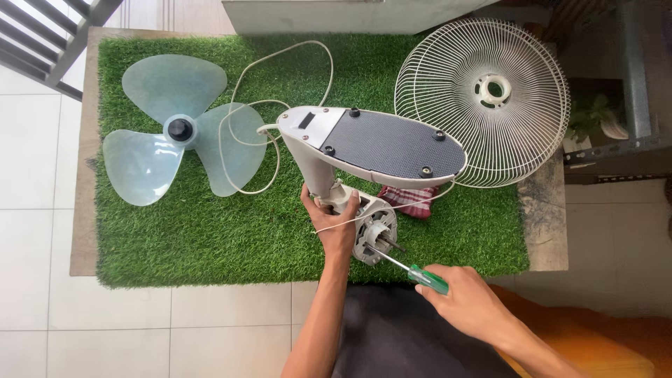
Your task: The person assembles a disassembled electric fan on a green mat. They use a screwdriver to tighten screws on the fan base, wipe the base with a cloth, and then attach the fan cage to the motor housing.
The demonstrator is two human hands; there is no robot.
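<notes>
Hands steady the fan motor [371, 234] and hold a screwdriver [413, 271].

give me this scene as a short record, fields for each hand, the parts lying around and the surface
left hand: grips the fan neck by the motor
right hand: holds a green-handled screwdriver, tip at the motor
fan base: tipped over, underside showing
blade: pale blue, lying at left
grille: white, at right
cloth: red checked, under the base
surface: green turf mat

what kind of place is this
Likely a home repair spot, not a proper workshop: a small table covered in fake grass on a tiled floor, with fan blades and grille laid out.
</notes>
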